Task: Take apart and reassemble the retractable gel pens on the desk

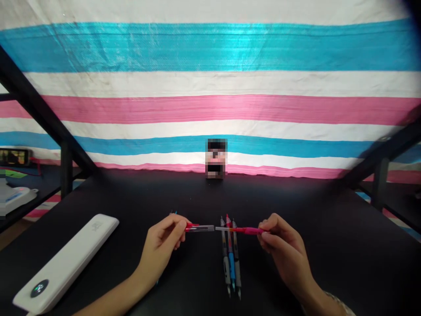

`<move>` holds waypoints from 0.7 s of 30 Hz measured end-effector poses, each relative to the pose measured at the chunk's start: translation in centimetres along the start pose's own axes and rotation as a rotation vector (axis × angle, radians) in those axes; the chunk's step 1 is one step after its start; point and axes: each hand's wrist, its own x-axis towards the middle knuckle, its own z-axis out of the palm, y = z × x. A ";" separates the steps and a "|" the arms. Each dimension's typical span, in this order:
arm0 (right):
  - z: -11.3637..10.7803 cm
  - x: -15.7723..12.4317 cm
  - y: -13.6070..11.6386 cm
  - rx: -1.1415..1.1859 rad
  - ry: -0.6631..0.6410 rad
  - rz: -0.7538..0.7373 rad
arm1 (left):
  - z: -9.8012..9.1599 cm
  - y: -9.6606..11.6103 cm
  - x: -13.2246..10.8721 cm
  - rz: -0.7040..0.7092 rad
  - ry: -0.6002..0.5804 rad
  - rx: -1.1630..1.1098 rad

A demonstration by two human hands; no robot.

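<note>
In the middle of the head view, my left hand [166,239] pinches the red end of a clear pen barrel [205,228], which points right. My right hand [279,243] is closed on the pink grip of a pen's front part [248,230], whose thin refill sticks out to the left. The refill's tip and the barrel's open end lie in line, nearly meeting; whether they touch I cannot tell. Beneath them three pens [231,259] rest side by side, two with grey grips and one red and blue. Behind my left hand, blue pen tips [174,212] peek out, mostly hidden.
A long white power bank [67,263] with a small round display lies at the left of the black table [148,193]. A pixelated box-like item [216,159] stands at the far edge. Dark metal frame bars [67,169] flank the table, before a striped sheet [230,109].
</note>
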 end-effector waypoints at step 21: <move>0.9 -0.5 -0.2 -0.782 -0.295 -0.489 | 1.3 0.1 -0.7 0.058 -0.144 -0.058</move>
